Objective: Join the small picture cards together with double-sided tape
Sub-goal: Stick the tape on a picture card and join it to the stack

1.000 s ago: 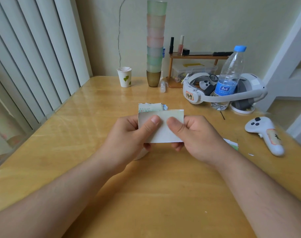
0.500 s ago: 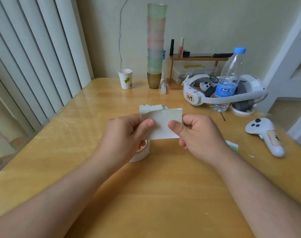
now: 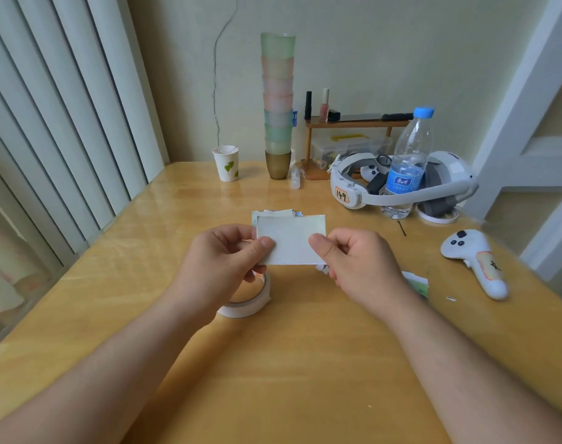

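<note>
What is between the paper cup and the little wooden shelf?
In the head view, a tall stack of coloured cups stands between the paper cup and the wooden shelf, beside a small clear bottle.

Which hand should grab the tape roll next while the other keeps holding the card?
Left, probably. The left hand hangs right above the tape roll, while the right hand sits farther off and can keep pinching the card.

orange sticker (image 3: 341, 195) on white headset (image 3: 401, 190): "149" | water bottle (image 3: 407, 161) blue label: print too small to read
</note>
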Demonstrator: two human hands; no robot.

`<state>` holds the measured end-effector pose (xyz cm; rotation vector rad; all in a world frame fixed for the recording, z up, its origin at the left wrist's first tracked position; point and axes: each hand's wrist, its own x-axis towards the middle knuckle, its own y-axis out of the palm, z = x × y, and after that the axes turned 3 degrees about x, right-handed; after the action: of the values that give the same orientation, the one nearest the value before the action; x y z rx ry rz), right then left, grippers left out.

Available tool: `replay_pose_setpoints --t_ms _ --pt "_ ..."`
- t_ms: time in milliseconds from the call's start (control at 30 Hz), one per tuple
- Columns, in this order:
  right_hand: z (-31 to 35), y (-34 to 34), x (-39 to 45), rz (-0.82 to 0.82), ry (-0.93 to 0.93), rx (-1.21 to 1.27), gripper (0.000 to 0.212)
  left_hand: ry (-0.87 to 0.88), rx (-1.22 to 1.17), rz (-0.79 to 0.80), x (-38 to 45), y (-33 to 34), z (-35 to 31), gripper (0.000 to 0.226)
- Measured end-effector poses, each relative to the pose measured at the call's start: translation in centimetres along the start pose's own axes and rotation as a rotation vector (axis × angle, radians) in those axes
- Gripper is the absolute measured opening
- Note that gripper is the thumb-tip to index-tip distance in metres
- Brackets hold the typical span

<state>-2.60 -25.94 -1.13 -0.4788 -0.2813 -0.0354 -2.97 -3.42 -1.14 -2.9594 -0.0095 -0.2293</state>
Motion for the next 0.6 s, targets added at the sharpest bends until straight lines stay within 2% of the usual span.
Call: replay_pose_setpoints --t_ms 100,267,400,467,600 --pt "0.5 0.4 0.3 -0.044 0.008 0.02 0.044 -0.033 -0.02 0.006 0.9 -0.3 -0.6 0.013" --pt "2.0 0.4 3.4 -0.002 0.031 -0.057 0.043 -0.038 0.043 0.026 4.0 -1.6 -1.9 0.011" --pt "2.1 1.1 7.9 0.053 -0.006 -0.299 0.04 -0.059 0.213 -0.044 8.0 -1.8 -2.2 0.007" --pt "1.6 1.8 9.8 0.069 -0.006 -0.431 0.042 -0.096 0.257 -0.092 10.0 -1.6 -1.8 0.013" --pt "0.0 3.1 12.6 0.089 0.082 -0.481 0.049 -0.16 0.295 -0.164 12.4 -1.3 -0.3 0.01"
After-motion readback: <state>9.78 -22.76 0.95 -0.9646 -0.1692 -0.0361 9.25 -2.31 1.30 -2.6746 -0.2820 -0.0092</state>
